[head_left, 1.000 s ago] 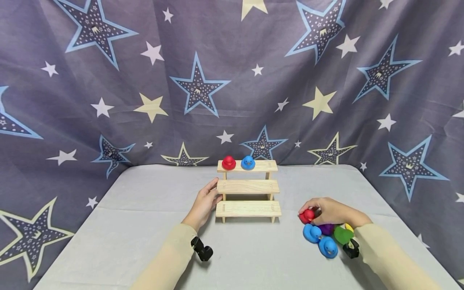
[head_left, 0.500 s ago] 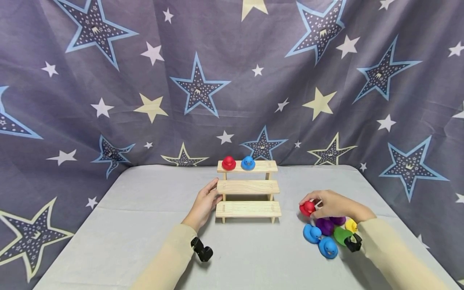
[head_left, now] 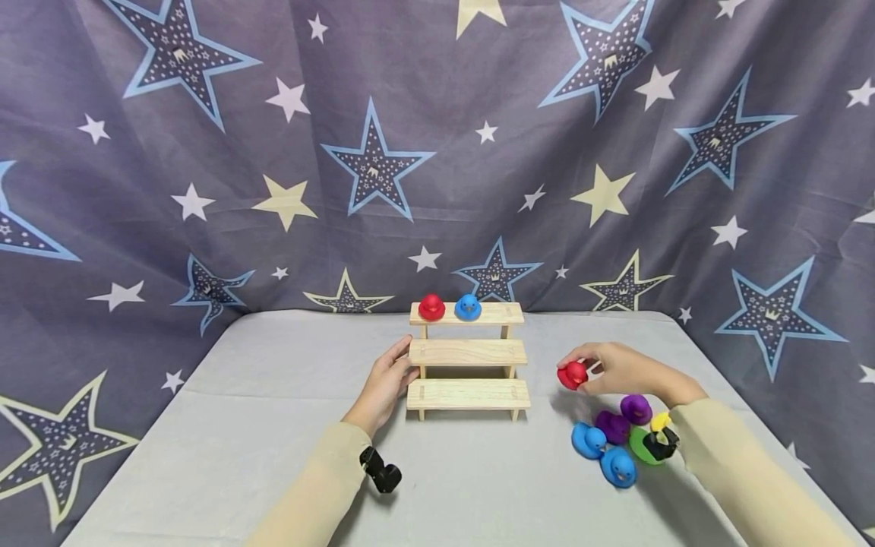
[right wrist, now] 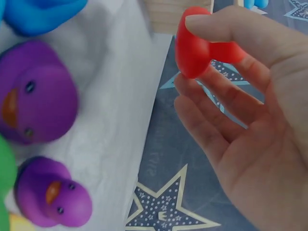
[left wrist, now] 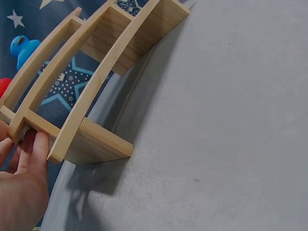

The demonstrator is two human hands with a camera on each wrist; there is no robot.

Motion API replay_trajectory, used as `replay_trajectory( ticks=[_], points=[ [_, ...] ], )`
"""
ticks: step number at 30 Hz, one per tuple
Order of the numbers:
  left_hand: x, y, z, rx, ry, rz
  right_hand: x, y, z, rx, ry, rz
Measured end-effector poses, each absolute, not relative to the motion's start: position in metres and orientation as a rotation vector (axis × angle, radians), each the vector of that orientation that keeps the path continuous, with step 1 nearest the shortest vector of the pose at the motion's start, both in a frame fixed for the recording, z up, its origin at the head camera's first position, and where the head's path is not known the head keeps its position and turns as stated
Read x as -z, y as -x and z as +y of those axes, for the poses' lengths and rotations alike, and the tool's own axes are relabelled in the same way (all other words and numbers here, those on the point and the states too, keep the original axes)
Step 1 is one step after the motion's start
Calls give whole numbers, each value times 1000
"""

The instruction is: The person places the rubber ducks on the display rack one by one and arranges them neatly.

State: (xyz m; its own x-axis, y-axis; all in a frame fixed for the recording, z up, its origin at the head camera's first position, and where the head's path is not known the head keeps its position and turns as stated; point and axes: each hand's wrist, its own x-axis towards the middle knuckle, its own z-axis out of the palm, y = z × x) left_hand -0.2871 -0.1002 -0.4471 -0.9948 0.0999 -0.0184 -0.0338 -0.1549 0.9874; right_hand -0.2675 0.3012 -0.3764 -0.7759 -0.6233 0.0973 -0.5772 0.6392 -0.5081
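A three-tier wooden shelf (head_left: 468, 393) stands near the middle of the table. My left hand (head_left: 384, 384) grips its left end; in the left wrist view the fingers (left wrist: 36, 154) curl under the middle tier. On the top tier sit a red rubber duck (head_left: 431, 308) and, to its right, a blue rubber duck (head_left: 468, 307). My right hand (head_left: 618, 370) pinches another red rubber duck (head_left: 573, 374) between thumb and fingers, raised over the table to the right of the shelf. Part of that duck is hidden by the thumb in the right wrist view.
Below the right hand, a cluster of rubber ducks lies on the table (head_left: 478, 486): two blue ducks (head_left: 619, 466), two purple ducks (head_left: 636, 409), a green duck (head_left: 639, 448) and a yellow duck (head_left: 660, 422). A starry cloth (head_left: 437, 152) hangs behind.
My right hand has lifted the red duck from beside the cluster, up and slightly away toward the back, uncovering the purple ducks. The left hand and shelf have not moved.
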Motion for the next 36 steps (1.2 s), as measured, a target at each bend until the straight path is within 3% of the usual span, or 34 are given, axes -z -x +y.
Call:
replay_trajectory(
  ticks=[36],
  points=[
    [449,289,-102,-2331,-121,1969,336,329,220,1002,1106,2918]
  ],
)
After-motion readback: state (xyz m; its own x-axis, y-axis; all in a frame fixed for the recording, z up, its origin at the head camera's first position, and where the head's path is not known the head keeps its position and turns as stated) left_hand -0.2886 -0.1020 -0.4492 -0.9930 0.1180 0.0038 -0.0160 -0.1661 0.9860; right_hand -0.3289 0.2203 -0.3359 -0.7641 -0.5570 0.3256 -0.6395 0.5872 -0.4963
